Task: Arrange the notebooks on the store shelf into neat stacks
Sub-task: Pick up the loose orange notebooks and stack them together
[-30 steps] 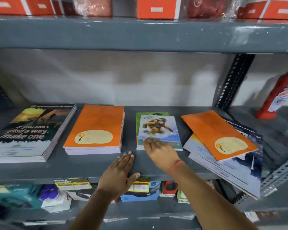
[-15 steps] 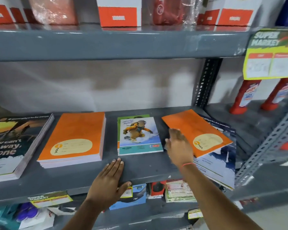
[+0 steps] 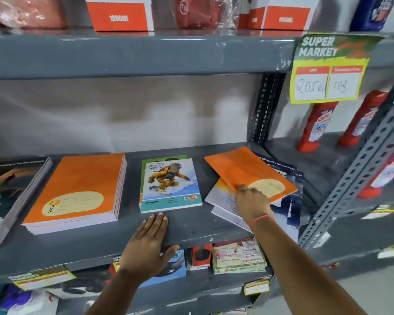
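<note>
A grey shelf (image 3: 191,226) holds several notebook piles. At the left lies a dark-covered stack (image 3: 7,192), then a neat orange stack (image 3: 82,187), then a small snowboarder-cover stack (image 3: 168,185). At the right sits a skewed pile (image 3: 289,205) of blue and white notebooks, topped by a loose orange notebook (image 3: 237,169) turned at an angle. My right hand (image 3: 253,201) grips the near edge of that orange notebook, by its cream label. Flat on the shelf's front edge rests my left hand (image 3: 148,244), fingers spread, just below the snowboarder stack.
A perforated upright post (image 3: 266,108) and a slanted slotted brace (image 3: 355,178) border the skewed pile on the right. Red bottles (image 3: 316,126) stand beyond, under a yellow price sign (image 3: 328,69). The upper shelf (image 3: 146,55) hangs overhead. Small packs (image 3: 237,255) fill the shelf below.
My right hand left the snowboarder stack, went right to the loose orange notebook and slid along its near edge to the label. The view shifted right. My left hand stayed on the shelf edge.
</note>
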Demonstrator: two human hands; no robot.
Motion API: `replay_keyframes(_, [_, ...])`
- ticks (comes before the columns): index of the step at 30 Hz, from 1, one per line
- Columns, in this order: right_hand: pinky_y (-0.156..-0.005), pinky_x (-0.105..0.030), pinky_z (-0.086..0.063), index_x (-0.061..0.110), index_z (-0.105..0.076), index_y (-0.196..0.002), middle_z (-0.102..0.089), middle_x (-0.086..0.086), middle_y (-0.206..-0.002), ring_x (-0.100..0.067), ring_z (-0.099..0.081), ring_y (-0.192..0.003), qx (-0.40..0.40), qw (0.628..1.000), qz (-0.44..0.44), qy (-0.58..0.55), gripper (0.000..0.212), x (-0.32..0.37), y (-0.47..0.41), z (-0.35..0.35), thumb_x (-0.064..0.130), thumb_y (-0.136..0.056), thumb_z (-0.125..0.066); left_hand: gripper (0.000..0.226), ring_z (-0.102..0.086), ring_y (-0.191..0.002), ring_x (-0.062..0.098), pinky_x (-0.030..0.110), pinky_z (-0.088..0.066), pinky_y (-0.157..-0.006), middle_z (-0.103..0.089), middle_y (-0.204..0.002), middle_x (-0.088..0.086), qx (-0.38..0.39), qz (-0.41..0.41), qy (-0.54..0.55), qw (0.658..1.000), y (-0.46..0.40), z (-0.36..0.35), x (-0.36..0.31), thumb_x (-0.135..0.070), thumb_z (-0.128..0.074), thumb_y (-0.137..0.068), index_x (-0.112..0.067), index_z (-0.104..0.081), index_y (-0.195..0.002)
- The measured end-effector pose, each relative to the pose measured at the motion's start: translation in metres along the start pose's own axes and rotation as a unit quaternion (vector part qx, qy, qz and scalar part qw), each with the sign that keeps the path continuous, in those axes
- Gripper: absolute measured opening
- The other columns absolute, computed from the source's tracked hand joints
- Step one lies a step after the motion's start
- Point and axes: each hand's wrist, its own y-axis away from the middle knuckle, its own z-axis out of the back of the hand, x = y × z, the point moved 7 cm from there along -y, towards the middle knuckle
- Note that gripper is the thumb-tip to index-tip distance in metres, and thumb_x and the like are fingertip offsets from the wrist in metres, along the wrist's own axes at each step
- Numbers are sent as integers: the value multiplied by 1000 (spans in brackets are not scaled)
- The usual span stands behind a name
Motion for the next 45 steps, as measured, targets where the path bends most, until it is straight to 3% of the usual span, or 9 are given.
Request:
replay_keyframes(13, [-76, -31, -49, 10, -64, -107, -69, -10, -111, -29, -65, -103, -18, 995, 62, -80, 26, 36, 19, 23, 9, -90, -44, 109, 1, -144, 19, 28, 8, -113, -3, -157, 1, -19, -11, 12, 1000, -8, -17, 4, -79, 21, -57, -18, -2, -145])
replay_keyframes(17, [-85, -36, -48, 8, -60, -116, -63, -13, -120, -32, -58, -111, 5, 987, -43, -152, 34, 0, 10, 20, 26, -95, -39, 112, 2, -144, 18, 27, 9, -112, -3, -157, 0, -18, -6, 25, 1000, -9, -20, 7, -81, 20, -56, -18, -3, -145])
replay_keyframes(24, [-101, -44, -42, 2, -46, -130, -44, -17, -137, -36, -43, -124, 125, 930, -229, -258, 44, -79, 5, -12, 10, -88, -37, 113, 0, -144, 19, 29, 9, -112, -5, -157, 1, -28, -1, 32, 999, -8, -18, 5, -80, 21, -55, -17, -4, -145])
replay_keyframes(28, [-100, -45, -46, 1, -52, -125, -50, -18, -132, -37, -51, -118, 163, 915, -225, -292, 40, -89, -5, -15, 13, -88, -42, 96, -34, -136, 28, 41, -18, -112, -36, -146, 10, -71, -32, 48, 996, -3, 5, -31, -72, 1, -77, -8, -39, -136])
replay_keyframes(30, [-97, -43, -49, 2, -52, -124, -54, -18, -125, -35, -55, -111, 184, 898, -225, -330, 39, -92, -6, -17, 12, -87, -49, 61, -55, -120, 25, 39, -41, -103, -57, -131, 6, -139, -51, 101, 984, -6, 21, -69, -53, -25, -90, -12, -55, -124])
replay_keyframes(34, [-89, -32, -53, -3, -51, -122, -59, -15, -109, -27, -60, -97, 201, 895, -190, -350, 39, -95, -2, -11, 9, -86, -59, 30, -62, -89, 25, 34, -49, -72, -66, -102, 8, -63, 78, 359, 928, -38, 27, -118, -33, -37, -94, -14, -54, -109])
replay_keyframes(36, [-86, -30, -51, -5, -48, -126, -58, -14, -104, -25, -59, -93, 205, 889, -184, -365, 44, -96, 3, -11, 10, -86, -60, 27, -62, -85, 28, 31, -43, -66, -68, -98, 14, -56, 155, 422, 891, -50, 27, -119, -25, -40, -94, -7, -60, -96])
replay_keyframes(39, [-99, -36, -47, -5, -43, -132, -52, -19, -128, -31, -53, -116, 214, 870, -186, -403, 50, -99, 8, -14, 6, -86, -61, 24, -60, -84, 29, 27, -38, -63, -68, -95, 16, -42, 202, 482, 852, -53, 24, -116, -13, -43, -91, -3, -65, -89])
replay_keyframes(45, [-90, -36, -46, -8, -45, -127, -52, -19, -126, -34, -53, -114, 224, 830, -201, -469, 46, -101, 11, -23, -2, -84, -60, 34, -55, -70, 18, 25, -40, -58, -58, -66, -5, -32, 250, 567, 784, -44, 22, -111, -6, -49, -86, -26, -53, -59])
